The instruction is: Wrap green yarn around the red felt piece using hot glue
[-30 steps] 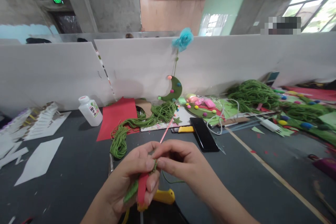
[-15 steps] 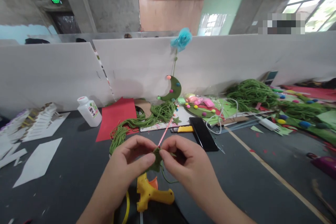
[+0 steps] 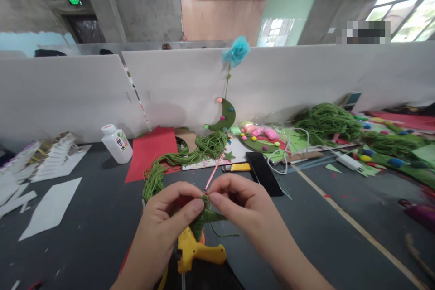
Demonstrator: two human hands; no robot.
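Note:
My left hand (image 3: 175, 213) pinches green yarn (image 3: 205, 199) at the top of a dark green felt piece (image 3: 200, 224) with pointed corners, perhaps a star. Close beside it, my right hand (image 3: 239, 201) has thumb and forefinger closed on the same yarn. A loose yarn end trails to the right below my right hand. Just beyond the fingertips lies a pink-and-white striped pencil (image 3: 215, 172). Under the felt sits a yellow glue gun (image 3: 204, 252), partly covered by it.
A white bottle (image 3: 116, 144) stands left by red sheets (image 3: 149, 152). Green yarn (image 3: 156, 176), a yellow cutter (image 3: 240, 167) and a black phone (image 3: 263, 174) lie ahead. A felt moon (image 3: 226, 118) with pompoms hangs before the white partition (image 3: 170, 86). White paper (image 3: 50, 208) lies left.
The felt piece has turned and hangs lower, showing more of its points. My fingertips have shifted slightly, and more yarn shows between them.

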